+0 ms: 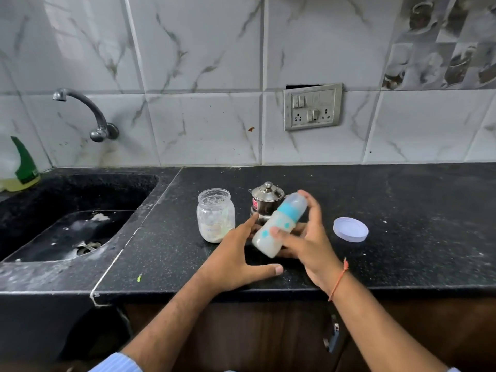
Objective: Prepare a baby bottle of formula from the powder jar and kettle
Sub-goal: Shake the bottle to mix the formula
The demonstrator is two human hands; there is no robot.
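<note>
We are gripping the capped baby bottle tilted above the counter in our right hand, left hand spread open beside it. Mixing seems underway; next, we are probably needing firm shakes, then recapping the powder jar

Home kitchen. Black granite counter with a sunken sink at its left end, wall tap above the sink, marble-look tiles and a switch-socket plate behind the counter.

Jar and kettle block the back; counter right lies open.
</note>
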